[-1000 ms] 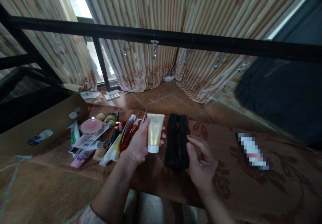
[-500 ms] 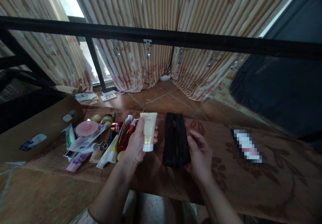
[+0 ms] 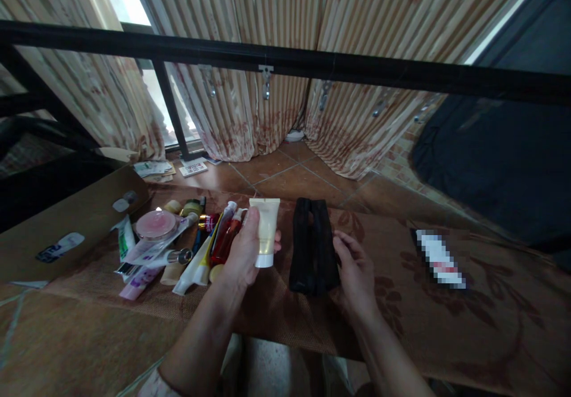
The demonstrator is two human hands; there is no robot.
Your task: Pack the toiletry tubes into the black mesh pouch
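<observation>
Cream-coloured, the tube (image 3: 264, 230) is gripped cap-down by the left hand (image 3: 244, 253) above the mat (image 3: 276, 308); the black pouch (image 3: 313, 247) beside it is touched by the loosely open right hand (image 3: 357, 275).

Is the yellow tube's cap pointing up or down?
Down. The left hand holds the tube upright, white cap at the bottom, flat crimped end on top.

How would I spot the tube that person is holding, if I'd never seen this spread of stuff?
Start at the brown patterned cloth spread over the tiled floor, and find the heap of tubes and bottles at its left end. Just right of that heap, the left hand holds a pale yellow tube upright, its white cap pointing down. It is the only one lifted, with a black pouch lying to its right.
</observation>
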